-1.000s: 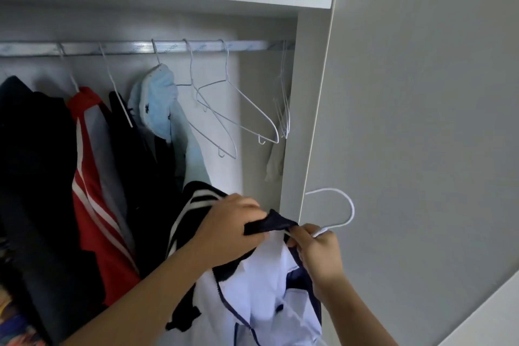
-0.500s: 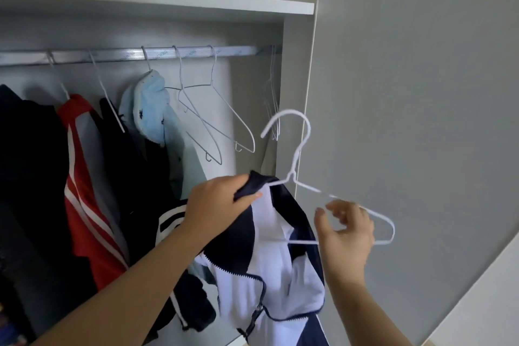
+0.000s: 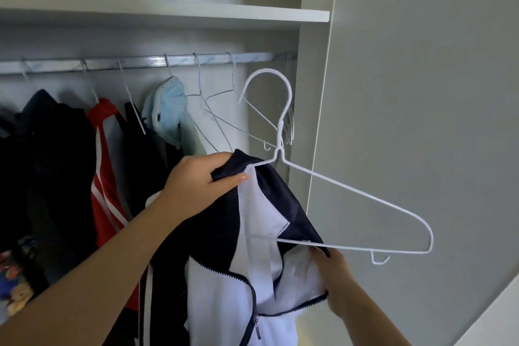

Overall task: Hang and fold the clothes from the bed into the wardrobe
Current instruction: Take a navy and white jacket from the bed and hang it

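A navy and white zip jacket [image 3: 247, 284] hangs in front of the open wardrobe. Its left shoulder sits on a white wire hanger [image 3: 356, 194]; the hanger's right arm sticks out bare toward the grey door. My left hand [image 3: 202, 185] grips the navy collar and shoulder at the hanger's neck. My right hand [image 3: 337, 278] grips the jacket's open front edge just under the hanger's bottom bar. The hanger's hook points up, below the metal rail [image 3: 140, 63].
On the rail hang dark garments [image 3: 50, 154], a red and white top [image 3: 108, 177], a light blue garment [image 3: 168, 109] and empty wire hangers [image 3: 224, 121]. A white shelf [image 3: 168, 11] runs above. The grey wardrobe door [image 3: 421, 93] stands at right.
The hanger and jacket have risen and the hanger turned upright. My right hand dropped from the hanger's bar to the jacket's front edge. My left hand kept the collar.
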Available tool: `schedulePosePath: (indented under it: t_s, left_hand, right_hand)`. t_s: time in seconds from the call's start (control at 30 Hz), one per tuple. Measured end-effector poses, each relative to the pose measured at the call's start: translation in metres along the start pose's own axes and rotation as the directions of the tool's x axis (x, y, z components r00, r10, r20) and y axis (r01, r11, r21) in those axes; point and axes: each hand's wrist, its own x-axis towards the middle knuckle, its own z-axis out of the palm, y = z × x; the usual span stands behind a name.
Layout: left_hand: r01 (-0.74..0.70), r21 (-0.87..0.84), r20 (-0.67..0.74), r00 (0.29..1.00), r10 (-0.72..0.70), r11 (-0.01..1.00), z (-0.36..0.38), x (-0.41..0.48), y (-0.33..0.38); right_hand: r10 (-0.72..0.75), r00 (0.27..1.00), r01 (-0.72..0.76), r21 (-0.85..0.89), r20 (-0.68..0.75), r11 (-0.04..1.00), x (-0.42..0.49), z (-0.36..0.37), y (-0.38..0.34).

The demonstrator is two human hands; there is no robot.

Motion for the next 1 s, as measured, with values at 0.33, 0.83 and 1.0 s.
schedulePosePath:
  t_s: [0.33,0.83,1.0]
  left_hand:
    - [-0.029,0.125,-0.064,0.997,0.037,0.992,-0.056,-0.026,-0.057]
    - [-0.232,0.46,0.062,0.971,0.23,0.857,-0.035,-0.04,-0.041]
    - [-0.12,0.277,-0.018,0.991,0.13,0.953,-0.043,-0.045,-0.052]
  right_hand:
    - [0.126,0.876,-0.284,0.285,0.466,0.916,-0.002,-0.022,-0.025]
    - [-0.315,0.924,0.241,-0.309,-0.218,0.92,0.002,-0.017,-0.03]
    - [-0.163,0.986,0.165,-0.041,0.033,0.986,0.0,-0.032,-0.033]
